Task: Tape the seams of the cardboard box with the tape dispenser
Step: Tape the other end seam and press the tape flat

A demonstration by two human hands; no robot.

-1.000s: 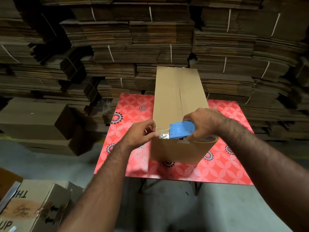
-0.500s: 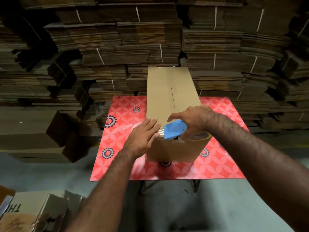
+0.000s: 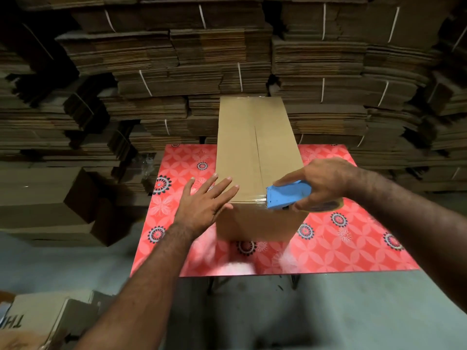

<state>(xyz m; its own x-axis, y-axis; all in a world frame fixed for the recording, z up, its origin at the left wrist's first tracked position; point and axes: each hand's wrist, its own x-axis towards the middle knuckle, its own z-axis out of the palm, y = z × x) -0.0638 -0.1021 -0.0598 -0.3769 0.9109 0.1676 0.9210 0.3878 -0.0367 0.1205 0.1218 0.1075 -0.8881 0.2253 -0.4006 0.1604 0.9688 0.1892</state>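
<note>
Cardboard stacks (image 3: 177, 72) behind; on the box (image 3: 255, 152), near-edge tape half run, centre seam bare; my left hand (image 3: 202, 205) spread flat, right hand (image 3: 326, 183) gripping the tape dispenser (image 3: 285, 198).

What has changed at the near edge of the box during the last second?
The left hand let go of the tape end and now lies flat and open on the near left corner. The tape dispenser, in the right hand, moved rightward along the edge. The cardboard box stayed put.

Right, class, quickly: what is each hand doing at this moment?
Left hand: open, flat on the cardboard box.
Right hand: closed on the blue tape dispenser.
</note>
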